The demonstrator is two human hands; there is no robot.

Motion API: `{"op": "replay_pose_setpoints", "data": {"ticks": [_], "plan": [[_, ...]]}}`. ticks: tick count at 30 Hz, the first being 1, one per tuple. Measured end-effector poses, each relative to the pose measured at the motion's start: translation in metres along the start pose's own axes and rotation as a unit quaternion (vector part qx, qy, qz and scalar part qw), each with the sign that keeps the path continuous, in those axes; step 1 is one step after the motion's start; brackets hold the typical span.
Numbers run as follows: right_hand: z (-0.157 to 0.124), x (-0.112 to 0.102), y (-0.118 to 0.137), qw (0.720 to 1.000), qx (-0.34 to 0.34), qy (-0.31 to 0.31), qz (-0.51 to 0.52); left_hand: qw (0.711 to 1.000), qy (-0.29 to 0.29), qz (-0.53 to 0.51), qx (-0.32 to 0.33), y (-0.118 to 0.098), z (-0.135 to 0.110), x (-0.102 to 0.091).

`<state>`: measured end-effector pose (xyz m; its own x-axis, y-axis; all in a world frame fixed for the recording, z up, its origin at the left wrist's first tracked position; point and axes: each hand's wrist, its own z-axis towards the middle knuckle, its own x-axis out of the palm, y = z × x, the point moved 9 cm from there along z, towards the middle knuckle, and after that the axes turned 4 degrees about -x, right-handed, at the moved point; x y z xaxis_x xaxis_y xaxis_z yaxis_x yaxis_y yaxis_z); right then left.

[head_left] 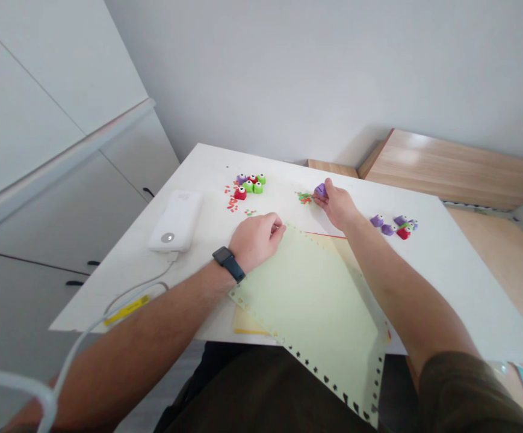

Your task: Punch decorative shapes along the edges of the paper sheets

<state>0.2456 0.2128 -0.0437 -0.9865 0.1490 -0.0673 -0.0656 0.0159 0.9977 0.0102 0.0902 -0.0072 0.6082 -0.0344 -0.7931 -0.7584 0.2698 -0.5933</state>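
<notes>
My right hand [337, 204] is shut on a purple craft paper punch [319, 190], just right of a small scatter of green and red paper bits [305, 197]. My left hand [256, 240] has curled fingers at the top corner of a pale green paper sheet [310, 307], whose edges carry punched shapes. Several coloured punches [250, 185] stand grouped beyond that hand, with red paper bits [232, 203] beside them. Another group of punches [394, 227] sits to the right of my right forearm. A watch [229, 263] circles my left wrist.
The white table [442, 270] holds a white power bank [175, 221] with a cable [139, 287] at the left. A yellow strip [126, 310] lies near the front edge. White cabinets [62, 180] stand left, and a wooden surface [460, 168] lies behind the table.
</notes>
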Motion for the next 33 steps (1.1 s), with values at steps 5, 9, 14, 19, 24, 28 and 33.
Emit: {"op": "replay_pose_setpoints", "data": {"ticks": [5, 9, 14, 19, 24, 28, 33], "plan": [[0.007, 0.016, 0.013, 0.999, -0.024, -0.001, 0.043, 1.0, -0.001, -0.002, -0.001, -0.002, 0.0, 0.0], [0.004, 0.052, 0.014, 0.992, -0.017, 0.076, 0.099, 1.0, -0.002, -0.002, 0.0, -0.002, 0.0, 0.001], [0.01, 0.072, -0.001, 0.991, 0.02, 0.057, 0.116, 1.0, -0.002, 0.002, 0.001, -0.001, 0.0, 0.001], [0.017, 0.043, -0.006, 0.994, 0.021, 0.002, 0.105, 1.0, -0.002, 0.006, -0.002, -0.002, 0.0, 0.001], [0.012, 0.018, 0.007, 0.993, 0.012, 0.021, 0.116, 1.0, 0.002, 0.009, -0.002, -0.003, 0.0, 0.001], [-0.001, 0.009, 0.023, 0.989, -0.012, 0.071, 0.131, 1.0, 0.003, 0.01, 0.0, -0.001, 0.0, 0.002], [-0.032, 0.015, 0.013, 0.976, 0.043, 0.194, 0.089, 1.0, 0.003, 0.012, 0.0, -0.002, -0.001, 0.001]]}}
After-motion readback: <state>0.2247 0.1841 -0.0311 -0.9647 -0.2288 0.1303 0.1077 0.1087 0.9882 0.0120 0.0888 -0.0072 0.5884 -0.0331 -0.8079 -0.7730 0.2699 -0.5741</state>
